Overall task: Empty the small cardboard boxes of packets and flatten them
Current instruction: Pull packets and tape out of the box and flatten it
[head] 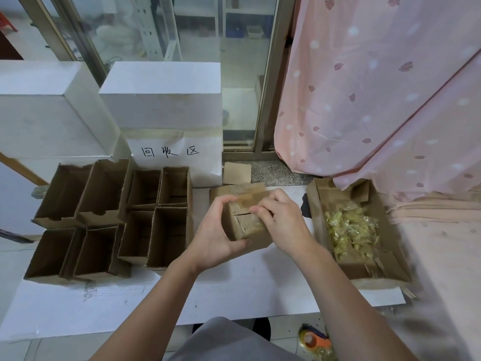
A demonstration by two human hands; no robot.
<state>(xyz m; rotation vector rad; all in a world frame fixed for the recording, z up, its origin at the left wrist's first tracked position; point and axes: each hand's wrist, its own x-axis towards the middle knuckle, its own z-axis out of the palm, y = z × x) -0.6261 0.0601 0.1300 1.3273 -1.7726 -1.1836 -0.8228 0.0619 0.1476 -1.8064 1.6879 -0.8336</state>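
Observation:
A small closed cardboard box [246,222] is held above the middle of the white table [234,295]. My left hand [216,238] grips its left side and bottom. My right hand [281,217] pinches a strip of tape [251,198] at the box's top seam. Its flaps are shut, so its contents are hidden. Right of it, a wide cardboard tray [315,201] holds a heap of clear yellowish packets [348,227]. Several open, empty small boxes [166,235] stand in rows on the left.
Flattened cardboard [236,173] lies behind the held box. White boxes [161,95] and a handwritten paper sign [171,152] stand at the back. A pink patterned curtain [377,100] hangs on the right. A tape dispenser [315,341] lies on the floor below.

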